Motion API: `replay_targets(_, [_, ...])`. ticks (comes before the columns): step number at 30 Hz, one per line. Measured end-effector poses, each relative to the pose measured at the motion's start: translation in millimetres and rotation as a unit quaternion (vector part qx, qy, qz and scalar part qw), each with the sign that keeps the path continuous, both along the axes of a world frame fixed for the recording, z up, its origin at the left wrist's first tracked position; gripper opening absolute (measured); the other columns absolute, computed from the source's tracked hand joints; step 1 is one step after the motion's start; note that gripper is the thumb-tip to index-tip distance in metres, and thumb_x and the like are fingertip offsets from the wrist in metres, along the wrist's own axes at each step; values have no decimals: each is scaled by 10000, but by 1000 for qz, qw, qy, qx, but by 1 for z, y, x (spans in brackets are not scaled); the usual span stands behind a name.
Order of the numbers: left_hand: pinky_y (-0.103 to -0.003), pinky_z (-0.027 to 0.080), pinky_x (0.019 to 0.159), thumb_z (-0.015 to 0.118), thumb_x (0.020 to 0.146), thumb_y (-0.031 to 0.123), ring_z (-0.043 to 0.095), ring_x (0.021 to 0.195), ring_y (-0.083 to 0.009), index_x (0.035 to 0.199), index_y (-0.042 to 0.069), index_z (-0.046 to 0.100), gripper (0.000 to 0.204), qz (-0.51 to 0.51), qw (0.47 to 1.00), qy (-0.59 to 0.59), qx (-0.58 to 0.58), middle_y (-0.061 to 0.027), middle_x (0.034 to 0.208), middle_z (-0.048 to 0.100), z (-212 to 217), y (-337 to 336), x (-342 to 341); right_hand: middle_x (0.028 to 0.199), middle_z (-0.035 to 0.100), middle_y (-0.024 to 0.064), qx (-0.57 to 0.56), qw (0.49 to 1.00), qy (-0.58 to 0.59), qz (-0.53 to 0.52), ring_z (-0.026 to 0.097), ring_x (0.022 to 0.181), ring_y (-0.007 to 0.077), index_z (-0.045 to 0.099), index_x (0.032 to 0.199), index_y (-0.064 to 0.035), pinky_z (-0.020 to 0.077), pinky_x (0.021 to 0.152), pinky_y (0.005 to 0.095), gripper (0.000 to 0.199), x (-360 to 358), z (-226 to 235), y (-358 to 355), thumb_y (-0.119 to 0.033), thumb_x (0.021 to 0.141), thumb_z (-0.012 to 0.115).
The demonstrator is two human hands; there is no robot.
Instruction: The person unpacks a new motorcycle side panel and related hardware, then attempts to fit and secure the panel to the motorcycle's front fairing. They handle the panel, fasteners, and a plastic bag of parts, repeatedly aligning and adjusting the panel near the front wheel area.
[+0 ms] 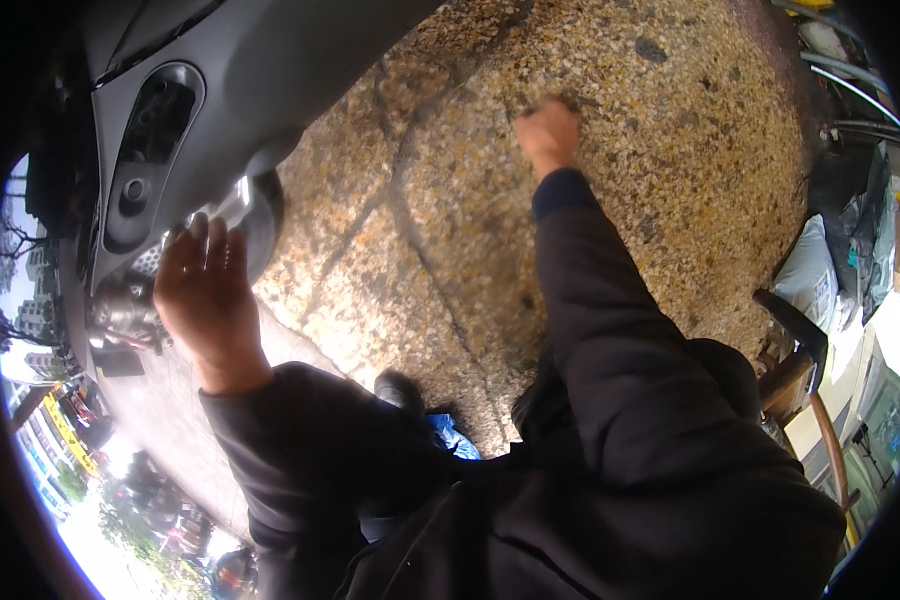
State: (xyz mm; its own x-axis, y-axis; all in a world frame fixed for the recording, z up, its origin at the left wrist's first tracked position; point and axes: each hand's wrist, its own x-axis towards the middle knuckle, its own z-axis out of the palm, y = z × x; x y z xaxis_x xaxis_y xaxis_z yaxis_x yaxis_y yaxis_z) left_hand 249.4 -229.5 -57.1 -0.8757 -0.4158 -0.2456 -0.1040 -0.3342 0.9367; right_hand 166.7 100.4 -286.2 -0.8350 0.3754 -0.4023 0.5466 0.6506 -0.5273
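Note:
My left hand rests with fingers spread against the lower side of a grey scooter body, touching a shiny metal part under its panel. My right hand reaches down toward the pebbled stone floor with its fingers curled closed; whether it pinches anything is not visible. Both arms wear dark sleeves. A black shoe shows below between my arms.
A dark recess with a round fitting opens in the scooter panel. At the right stand a wooden chair, bags and boxes. A street with buildings shows at the lower left.

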Motion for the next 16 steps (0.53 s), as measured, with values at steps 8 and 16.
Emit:
replay_targets(8, [-381, 476, 950, 499, 988, 143, 586, 1053, -279, 1088, -36, 588, 224, 4, 972, -94, -215, -153, 1126, 633, -2, -14, -7, 877, 673, 210, 29, 998, 48, -27, 656, 817, 392, 697, 906, -38, 553, 728, 468, 140, -11, -23, 3, -144, 837, 636])
replay_targets(16, [-389, 475, 961, 517, 983, 140, 585, 1062, -274, 1107, -29, 593, 223, 21, 990, -132, -43, -155, 1125, 635, -30, -38, -21, 986, 679, 269, 3, 996, 73, -47, 679, 888, 398, 539, 1294, 51, 563, 766, 466, 526, -4, -9, -5, -83, 796, 638])
